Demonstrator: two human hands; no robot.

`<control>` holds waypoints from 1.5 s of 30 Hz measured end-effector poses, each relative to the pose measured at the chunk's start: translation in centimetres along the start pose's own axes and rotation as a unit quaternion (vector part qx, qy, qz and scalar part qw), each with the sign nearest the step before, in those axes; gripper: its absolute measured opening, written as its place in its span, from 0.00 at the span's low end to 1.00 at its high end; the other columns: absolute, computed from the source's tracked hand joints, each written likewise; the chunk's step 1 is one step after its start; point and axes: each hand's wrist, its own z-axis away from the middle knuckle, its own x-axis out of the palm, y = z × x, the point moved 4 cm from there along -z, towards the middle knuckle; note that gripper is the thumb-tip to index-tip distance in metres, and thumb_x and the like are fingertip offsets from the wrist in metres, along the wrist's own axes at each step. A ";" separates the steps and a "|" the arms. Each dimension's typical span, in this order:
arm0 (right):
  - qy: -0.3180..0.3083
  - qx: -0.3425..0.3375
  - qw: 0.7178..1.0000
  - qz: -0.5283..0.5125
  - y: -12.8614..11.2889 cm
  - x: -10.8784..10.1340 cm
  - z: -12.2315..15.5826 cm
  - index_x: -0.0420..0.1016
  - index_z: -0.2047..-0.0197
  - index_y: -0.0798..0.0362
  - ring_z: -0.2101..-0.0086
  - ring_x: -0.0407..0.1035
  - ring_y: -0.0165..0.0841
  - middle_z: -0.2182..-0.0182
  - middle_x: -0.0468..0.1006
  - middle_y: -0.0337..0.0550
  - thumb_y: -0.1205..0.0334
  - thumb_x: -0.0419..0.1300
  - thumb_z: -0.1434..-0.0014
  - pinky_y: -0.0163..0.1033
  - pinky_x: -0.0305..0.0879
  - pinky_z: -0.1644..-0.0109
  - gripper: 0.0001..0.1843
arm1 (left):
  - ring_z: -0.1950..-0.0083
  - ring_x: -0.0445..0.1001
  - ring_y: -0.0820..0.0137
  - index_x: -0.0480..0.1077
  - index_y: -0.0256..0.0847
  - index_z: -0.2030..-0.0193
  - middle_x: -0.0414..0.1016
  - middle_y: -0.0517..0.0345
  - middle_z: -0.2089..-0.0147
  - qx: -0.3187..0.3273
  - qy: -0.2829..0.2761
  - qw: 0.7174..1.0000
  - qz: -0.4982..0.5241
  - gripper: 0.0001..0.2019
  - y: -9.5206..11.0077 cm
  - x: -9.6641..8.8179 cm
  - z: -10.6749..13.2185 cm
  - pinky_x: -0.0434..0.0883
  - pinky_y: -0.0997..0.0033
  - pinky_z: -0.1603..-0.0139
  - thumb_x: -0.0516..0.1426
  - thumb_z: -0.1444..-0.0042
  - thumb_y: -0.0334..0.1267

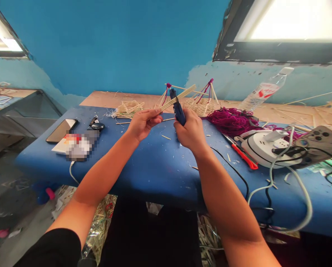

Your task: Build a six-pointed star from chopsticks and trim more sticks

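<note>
My left hand (142,123) is closed in a pinch on a small bundle of thin pale sticks (179,97) that slant up to the right. My right hand (191,132) is wrapped round a dark blue glue gun (177,107), its nozzle touching the sticks. Both hands are raised above the blue padded bench (154,163). Behind them stand woven stick frames (129,106) and stick pyramids tied with magenta yarn (207,87).
A pile of magenta yarn (231,120), a red-handled cutter (243,155), a white round power strip (262,147) with cables and a phone (321,142) lie at right. At left are a phone (61,129), a white box (76,145) and a black object (97,125). A plastic bottle (266,91) lies behind.
</note>
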 end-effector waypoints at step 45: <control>-0.033 0.073 0.993 0.086 0.3 0.5 0.3 0.74 0.67 0.49 0.63 0.79 0.45 0.68 0.83 0.48 0.48 0.64 0.38 0.46 0.69 0.56 0.13 | 0.78 0.78 0.73 0.79 0.39 0.75 0.79 0.59 0.77 0.175 0.032 0.977 -0.120 0.17 1.3 0.2 1.0 0.75 0.75 0.74 0.76 0.55 0.48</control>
